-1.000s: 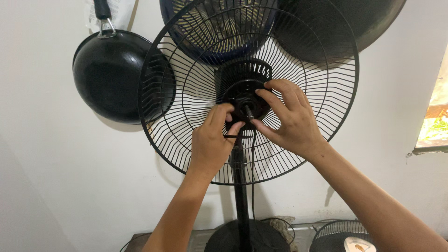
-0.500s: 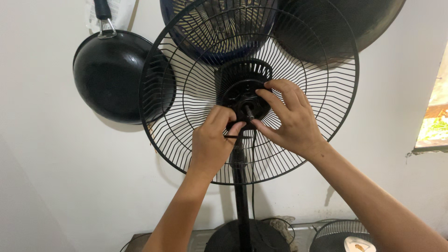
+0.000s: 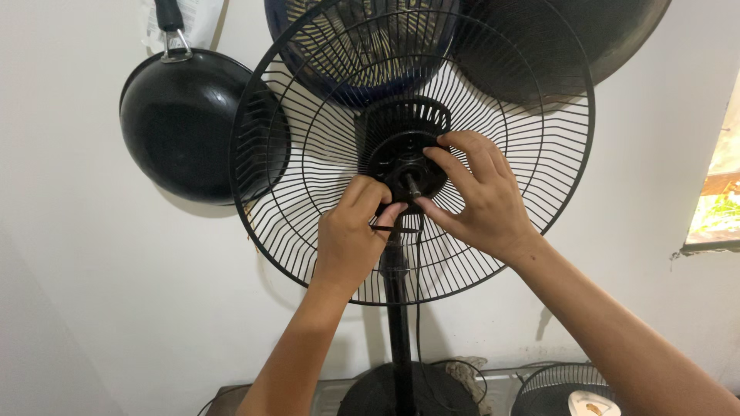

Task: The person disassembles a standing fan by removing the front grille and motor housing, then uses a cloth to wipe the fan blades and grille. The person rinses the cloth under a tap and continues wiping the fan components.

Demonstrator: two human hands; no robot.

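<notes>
A black standing fan faces me with only its rear wire grille on; no blades are mounted. At the grille's centre sits a round black locking ring around the bare motor shaft. My right hand grips the right side of that ring with fingers curled over it. My left hand pinches the ring's lower left edge, thumb and fingers closed on it. The fan's black pole runs down to a round base.
A black wok hangs on the white wall at left. A blue basin and another dark pan hang above, behind the grille. A second fan grille lies at the lower right. A window edge shows at right.
</notes>
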